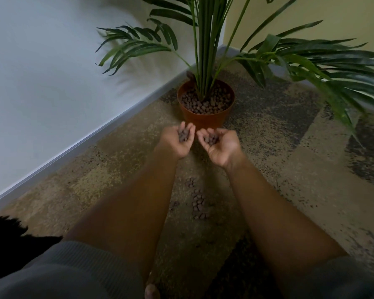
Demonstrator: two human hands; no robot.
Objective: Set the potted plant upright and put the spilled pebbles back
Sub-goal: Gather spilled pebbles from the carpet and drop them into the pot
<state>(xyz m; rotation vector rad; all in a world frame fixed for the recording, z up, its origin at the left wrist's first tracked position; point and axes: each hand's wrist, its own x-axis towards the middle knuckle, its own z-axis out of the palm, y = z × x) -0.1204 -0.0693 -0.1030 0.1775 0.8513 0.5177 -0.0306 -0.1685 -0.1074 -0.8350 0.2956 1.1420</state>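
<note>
Returning pebbles is the step in hand: the potted plant (pixel 205 100) already stands upright in the far corner. Left hand (pixel 178 141) and right hand (pixel 219 144) are cupped palm-up, each holding pebbles, just near of the pot. Tipping both over the rim is called for next; spilled pebbles (pixel 198 201) remain on the carpet (pixel 108 175).

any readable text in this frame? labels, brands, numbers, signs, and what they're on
None. No text, label, brand, number or sign shows anywhere in the head view.
The orange pot is plain on the side that faces the camera; its far side is hidden.
The walls, the baseboard and the carpet carry no writing.
The left hand and right hand cup only pebbles.
</note>
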